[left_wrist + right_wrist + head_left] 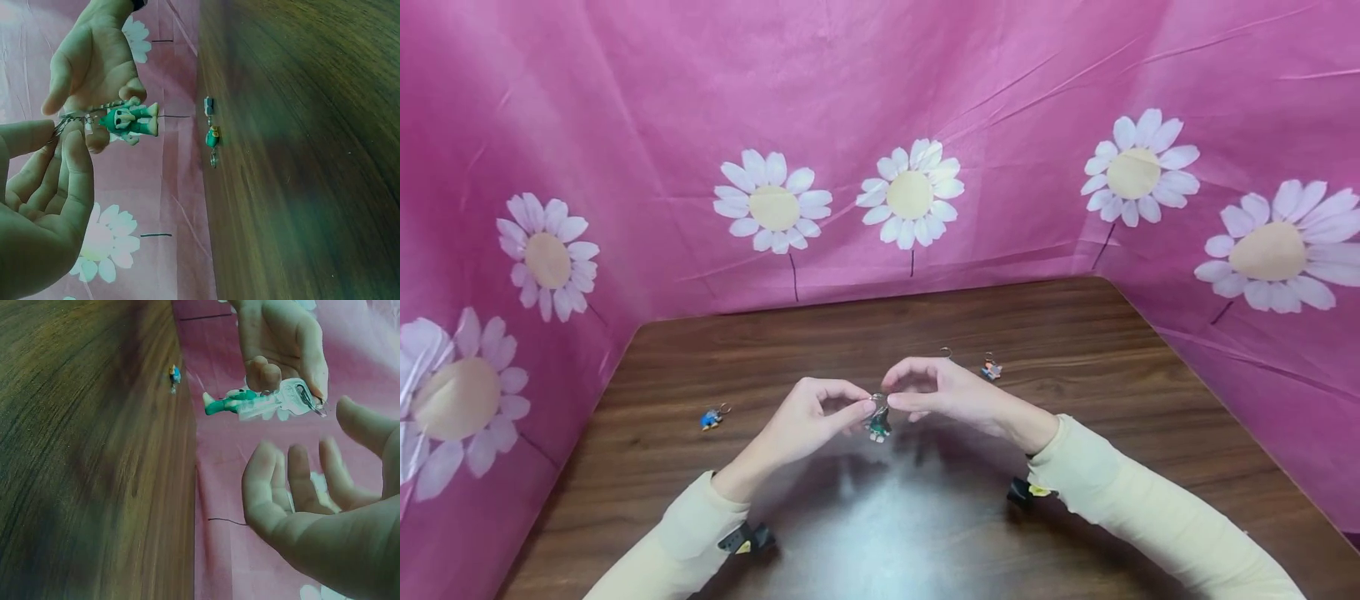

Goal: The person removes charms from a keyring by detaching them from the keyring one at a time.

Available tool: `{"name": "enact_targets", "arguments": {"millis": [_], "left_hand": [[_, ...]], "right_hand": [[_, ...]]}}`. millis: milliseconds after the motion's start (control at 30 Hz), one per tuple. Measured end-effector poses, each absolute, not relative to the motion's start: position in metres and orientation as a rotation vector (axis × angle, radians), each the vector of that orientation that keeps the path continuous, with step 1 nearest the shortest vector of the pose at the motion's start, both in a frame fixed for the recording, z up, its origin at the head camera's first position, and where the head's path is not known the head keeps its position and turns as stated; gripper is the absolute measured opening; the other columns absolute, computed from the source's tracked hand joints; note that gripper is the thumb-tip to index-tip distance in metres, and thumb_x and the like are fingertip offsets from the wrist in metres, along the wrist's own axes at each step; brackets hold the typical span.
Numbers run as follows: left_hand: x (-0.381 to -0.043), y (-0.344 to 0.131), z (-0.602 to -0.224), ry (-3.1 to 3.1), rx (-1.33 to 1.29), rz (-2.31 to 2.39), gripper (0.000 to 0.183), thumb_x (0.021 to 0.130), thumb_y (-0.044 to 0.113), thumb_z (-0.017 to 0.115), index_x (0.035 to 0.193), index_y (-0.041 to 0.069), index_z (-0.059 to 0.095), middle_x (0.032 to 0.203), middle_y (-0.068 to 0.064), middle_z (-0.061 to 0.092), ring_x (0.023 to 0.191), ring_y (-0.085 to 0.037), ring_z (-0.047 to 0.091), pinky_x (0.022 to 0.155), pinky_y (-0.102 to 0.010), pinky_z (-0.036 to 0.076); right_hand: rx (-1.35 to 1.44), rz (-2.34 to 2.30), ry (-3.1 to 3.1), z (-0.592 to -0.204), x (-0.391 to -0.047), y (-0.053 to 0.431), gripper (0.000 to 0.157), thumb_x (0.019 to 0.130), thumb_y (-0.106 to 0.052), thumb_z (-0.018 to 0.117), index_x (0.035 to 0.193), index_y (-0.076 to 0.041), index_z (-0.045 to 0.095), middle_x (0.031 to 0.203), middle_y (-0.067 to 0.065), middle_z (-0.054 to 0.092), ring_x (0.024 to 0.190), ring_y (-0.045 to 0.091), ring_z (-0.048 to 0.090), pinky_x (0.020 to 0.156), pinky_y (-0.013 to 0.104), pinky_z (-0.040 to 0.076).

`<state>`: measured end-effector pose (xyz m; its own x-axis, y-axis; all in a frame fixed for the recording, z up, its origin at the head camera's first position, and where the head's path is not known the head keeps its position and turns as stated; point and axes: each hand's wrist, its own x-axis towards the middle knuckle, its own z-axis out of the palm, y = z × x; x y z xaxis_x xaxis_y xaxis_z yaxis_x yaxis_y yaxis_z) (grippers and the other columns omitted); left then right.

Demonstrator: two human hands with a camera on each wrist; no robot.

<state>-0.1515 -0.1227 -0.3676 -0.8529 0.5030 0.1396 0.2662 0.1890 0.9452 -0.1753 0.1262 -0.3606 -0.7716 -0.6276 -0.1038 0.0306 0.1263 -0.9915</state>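
Between finger and thumb, my left hand pinches the metal ring of a keychain over the middle of the table. From that ring hang a silver key and a small green figurine with pale feet. My right hand is close on the other side, thumb and fingers spread apart; the right wrist view shows a gap between them and the key, with nothing held.
On the brown wooden table, a blue figurine keychain lies to the left. An orange-and-blue keychain lies at back right, beside another metal ring partly hidden behind my right hand. A pink flowered curtain surrounds the table.
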Motion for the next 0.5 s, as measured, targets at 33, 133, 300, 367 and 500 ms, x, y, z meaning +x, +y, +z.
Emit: {"name": "enact_targets", "arguments": {"millis": [33,133,300,367,500], "left_hand": [[-0.1502,-0.1231,-0.3680,2.262,0.732,1.718,0.016,0.097,0.018,0.072,0.102,0.004,0.077,0.085,-0.011,0.075,0.071,-0.035,0.070,0.067,-0.038,0.062],[-0.1466,-0.1232,-0.3684,2.247,0.718,1.713,0.015,0.096,0.018,0.073,0.102,0.004,0.077,0.085,-0.010,0.076,0.072,-0.038,0.071,0.067,-0.037,0.062],[-0.1448,-0.1215,-0.3695,2.272,0.741,1.683,0.014,0.096,0.017,0.073,0.100,0.005,0.078,0.084,-0.007,0.076,0.069,-0.031,0.071,0.064,-0.038,0.062],[-0.1452,-0.1205,-0.3698,2.288,0.749,1.669,0.013,0.096,0.017,0.073,0.100,0.006,0.078,0.082,-0.009,0.075,0.066,-0.026,0.070,0.062,-0.037,0.062],[-0.1451,-0.1185,-0.3700,2.299,0.746,1.661,0.013,0.096,0.017,0.072,0.100,0.006,0.078,0.080,-0.008,0.074,0.065,-0.022,0.068,0.061,-0.037,0.061]], "right_hand": [[-0.608,-1.669,1.918,-0.3611,-0.1750,0.1255,0.031,0.095,-0.019,0.074,0.121,-0.004,0.065,0.117,0.011,0.068,0.109,0.039,0.063,0.090,0.060,0.054],[-0.674,-1.633,1.920,-0.3640,-0.1750,0.1230,0.023,0.096,-0.019,0.072,0.115,-0.006,0.070,0.113,0.010,0.071,0.111,0.045,0.061,0.092,0.063,0.052],[-0.672,-1.616,1.915,-0.3666,-0.1755,0.1218,0.018,0.095,-0.012,0.073,0.110,-0.003,0.070,0.100,0.009,0.074,0.087,0.031,0.069,0.084,0.054,0.058],[-0.673,-1.611,1.915,-0.3659,-0.1755,0.1224,0.018,0.094,-0.009,0.073,0.109,0.000,0.070,0.097,0.012,0.075,0.079,0.025,0.069,0.080,0.049,0.060],[-0.682,-1.598,1.907,-0.3645,-0.1753,0.1237,0.019,0.093,-0.005,0.073,0.109,0.004,0.070,0.096,0.015,0.074,0.077,0.024,0.070,0.078,0.046,0.061]]}}
